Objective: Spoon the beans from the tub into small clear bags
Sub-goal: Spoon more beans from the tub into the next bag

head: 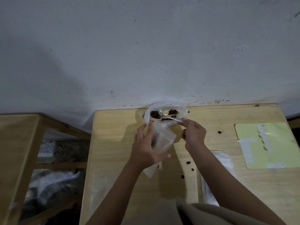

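Mid-scoop. Left hand grips a small clear plastic bag, seemingly near-empty. Right hand pinches a metal spoon dipped into the clear plastic tub of dark brown beans at the tabletop's far edge. Loose spilled beans lie mid-tabletop. Filling looks barely begun.

The lower part of the small clear bag is covered by the left hand. The spoon handle's end is hidden in the right hand. The yellow sheet, at three o'clock, is cut by the edge; its print is too blurred to be read. The tub is veiled by crumpled plastic.
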The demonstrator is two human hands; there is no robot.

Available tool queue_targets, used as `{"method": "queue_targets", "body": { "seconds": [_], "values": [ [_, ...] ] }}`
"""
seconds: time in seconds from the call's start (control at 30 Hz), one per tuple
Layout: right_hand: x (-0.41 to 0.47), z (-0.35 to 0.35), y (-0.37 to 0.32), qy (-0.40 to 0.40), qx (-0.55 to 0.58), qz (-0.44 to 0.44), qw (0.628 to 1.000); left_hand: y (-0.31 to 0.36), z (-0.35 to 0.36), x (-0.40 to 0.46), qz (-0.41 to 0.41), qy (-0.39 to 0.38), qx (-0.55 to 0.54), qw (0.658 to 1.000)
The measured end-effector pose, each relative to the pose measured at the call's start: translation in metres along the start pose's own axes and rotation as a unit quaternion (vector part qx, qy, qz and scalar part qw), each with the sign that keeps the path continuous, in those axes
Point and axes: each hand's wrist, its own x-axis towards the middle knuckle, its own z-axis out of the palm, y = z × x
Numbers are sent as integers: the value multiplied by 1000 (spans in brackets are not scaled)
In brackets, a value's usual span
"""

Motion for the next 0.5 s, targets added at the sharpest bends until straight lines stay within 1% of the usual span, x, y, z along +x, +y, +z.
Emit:
{"method": "queue_targets", "body": {
  "seconds": [0.17,0.33,0.5],
  "values": [
    [-5,-19,-7,-15,-12,-41,999,-5,-2,-7,-1,4,40,999],
    [-9,-41,-9,-13,-16,-59,998,-10,-1,-15,-7,-1,79,997],
    [-23,-59,-14,-35,-10,-88,995,-11,0,-20,-19,7,120,993]
  ]
}}
